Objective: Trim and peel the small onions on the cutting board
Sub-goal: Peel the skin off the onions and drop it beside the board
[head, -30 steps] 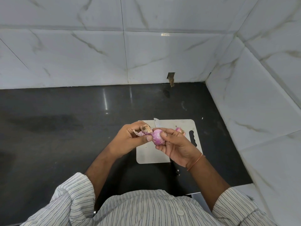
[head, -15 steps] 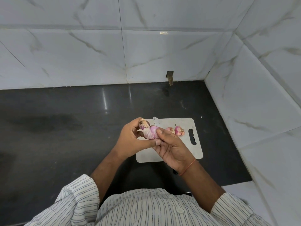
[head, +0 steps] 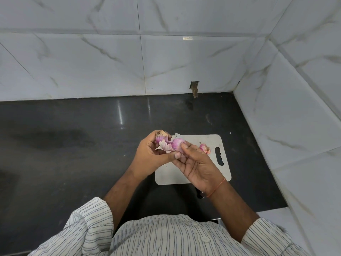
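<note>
Left hand point(head: 151, 156) pinching loosened skin point(head: 163, 144), right hand point(head: 197, 163) gripping the onion point(head: 178, 144) above the cutting board point(head: 208, 145): peeling step, next probably pulling skin free.

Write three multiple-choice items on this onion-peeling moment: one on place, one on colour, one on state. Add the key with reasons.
1. Where does the spare onion lie?
A. on the cutting board, near its handle slot
B. on the black counter
C. in the right hand

2. What colour is the onion being peeled?
A. white
B. purple-pink
C. green

3. What state is the skin in?
A. fully intact
B. lying on the board
C. partly pulled away, gripped by the left hand

Key: 1 A, it rests on the board just left of the slot. 2 B, its bared surface shows purple-pink. 3 C, the skin flares out from the onion between the left hand's fingers.
</note>
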Demonstrator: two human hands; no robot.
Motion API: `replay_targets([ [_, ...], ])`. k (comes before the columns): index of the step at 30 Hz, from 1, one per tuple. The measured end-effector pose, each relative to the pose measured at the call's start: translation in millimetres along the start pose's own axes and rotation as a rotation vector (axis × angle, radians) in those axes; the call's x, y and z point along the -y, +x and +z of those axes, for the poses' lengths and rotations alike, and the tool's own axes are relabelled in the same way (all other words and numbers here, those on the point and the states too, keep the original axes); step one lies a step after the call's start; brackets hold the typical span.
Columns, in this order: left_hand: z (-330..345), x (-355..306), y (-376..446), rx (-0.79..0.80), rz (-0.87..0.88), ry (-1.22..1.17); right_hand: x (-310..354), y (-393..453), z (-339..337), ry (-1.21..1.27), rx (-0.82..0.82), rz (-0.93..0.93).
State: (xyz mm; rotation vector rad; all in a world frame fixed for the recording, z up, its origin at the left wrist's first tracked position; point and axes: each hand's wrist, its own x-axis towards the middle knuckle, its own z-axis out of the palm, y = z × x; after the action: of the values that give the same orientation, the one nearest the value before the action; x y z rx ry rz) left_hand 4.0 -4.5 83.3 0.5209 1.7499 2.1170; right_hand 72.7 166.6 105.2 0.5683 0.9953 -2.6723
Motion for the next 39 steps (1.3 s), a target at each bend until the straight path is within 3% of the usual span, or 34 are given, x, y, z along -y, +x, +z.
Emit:
replay_targets([
  [3, -2, 0, -2, -0.021, -0.088, -0.040, 7, 1, -4, -0.215, -0.010, -0.065],
  [10, 1, -3, -12, -0.008, -0.509, -0.218, 19, 8, -18, -0.894, -0.001, -0.383],
  [14, 11, -3, -13, -0.086, -0.522, -0.174, 15, 15, -25, -1.189, -0.018, -0.566],
  [21, 14, -1, -10, -0.138, -0.509, -0.197, 15, 14, -22, -1.162, -0.047, -0.525],
  [25, 8, -3, -7, -0.093, -0.531, -0.208, 19, 12, -16, -1.120, -0.107, -0.414],
  [31, -2, -3, -9, -0.051, -0.584, -0.344, 19, 13, -11, -1.201, -0.136, -0.427],
  [39, -1, -8, -16, -0.008, -0.492, -0.192, 24, 2, -4, -1.229, -0.099, -0.452],
])
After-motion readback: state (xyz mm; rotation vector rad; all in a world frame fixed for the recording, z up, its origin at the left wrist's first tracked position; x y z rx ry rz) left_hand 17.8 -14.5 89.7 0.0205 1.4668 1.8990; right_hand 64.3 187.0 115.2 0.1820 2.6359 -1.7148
